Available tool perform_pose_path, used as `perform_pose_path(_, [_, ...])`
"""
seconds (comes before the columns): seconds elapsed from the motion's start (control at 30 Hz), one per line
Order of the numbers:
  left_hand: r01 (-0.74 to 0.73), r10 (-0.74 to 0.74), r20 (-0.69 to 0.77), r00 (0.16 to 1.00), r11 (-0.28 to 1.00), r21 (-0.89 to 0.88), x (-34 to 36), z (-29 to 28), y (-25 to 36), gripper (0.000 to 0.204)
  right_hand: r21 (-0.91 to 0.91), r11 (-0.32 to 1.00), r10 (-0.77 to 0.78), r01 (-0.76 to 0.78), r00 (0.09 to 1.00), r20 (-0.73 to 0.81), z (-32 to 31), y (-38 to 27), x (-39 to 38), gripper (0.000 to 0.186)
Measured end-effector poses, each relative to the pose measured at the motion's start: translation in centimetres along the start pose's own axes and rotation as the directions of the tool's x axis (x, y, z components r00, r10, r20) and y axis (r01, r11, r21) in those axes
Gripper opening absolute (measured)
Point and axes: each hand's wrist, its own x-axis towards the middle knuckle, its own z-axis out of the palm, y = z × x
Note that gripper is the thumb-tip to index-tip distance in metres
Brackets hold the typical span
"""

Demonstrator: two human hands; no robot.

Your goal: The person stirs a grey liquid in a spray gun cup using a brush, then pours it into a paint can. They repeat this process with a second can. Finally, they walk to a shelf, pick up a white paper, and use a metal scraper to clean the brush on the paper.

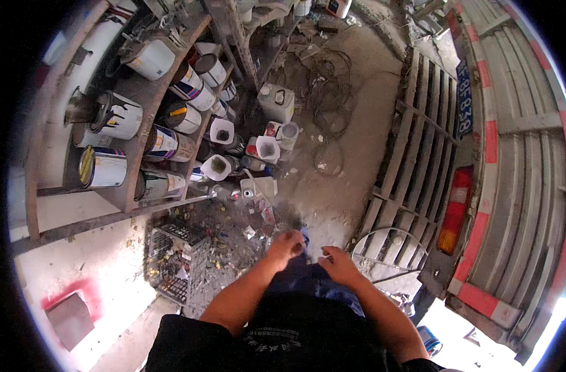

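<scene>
My left hand (pixel 287 245) is in front of my body, its fingers loosely curled and apart with nothing visible in them. To its right, my right hand (pixel 338 263) is also empty, thumb and fingers apart and pointing inward. The hands do not touch each other. Below them are my dark blue trousers (pixel 308 280) and a black shirt (pixel 277 335). Beyond my left hand, the floor holds a pale plastic jug (pixel 259 187) lying on its side and scattered litter (pixel 250 232).
A shelf rack (pixel 148 118) with several paint cans (pixel 117 116) stands left, above a black plastic crate (pixel 176 260). Open white containers (pixel 268 149) and an upright jug (pixel 276 102) sit beside it. A hose (pixel 332 118) lies ahead. A truck's slatted metal frame (pixel 419 124) and tail light (pixel 456 208) border the right.
</scene>
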Motion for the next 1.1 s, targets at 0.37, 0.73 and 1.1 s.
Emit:
perform_pose_path(0.37, [0.235,0.135,-0.487,0.863,0.746,0.623,13.7,-15.7,-3.4,0.045,-0.249,0.861,0.5,-0.444,0.828,0.253,1.3,14.9,0.4,0.043])
perform_pose_path(0.73, [0.432,0.382,-0.555,0.738,0.364,0.825,26.2,-22.7,-2.9,0.054,-0.256,0.847,0.53,-0.465,0.766,0.364,5.8,20.6,2.0,0.033])
perform_pose_path(1.1, [0.61,0.364,-0.717,0.595,0.377,0.697,27.8,-16.8,-0.6,0.058,-0.242,0.78,0.626,-0.577,0.712,0.318,4.5,22.1,2.0,0.026])
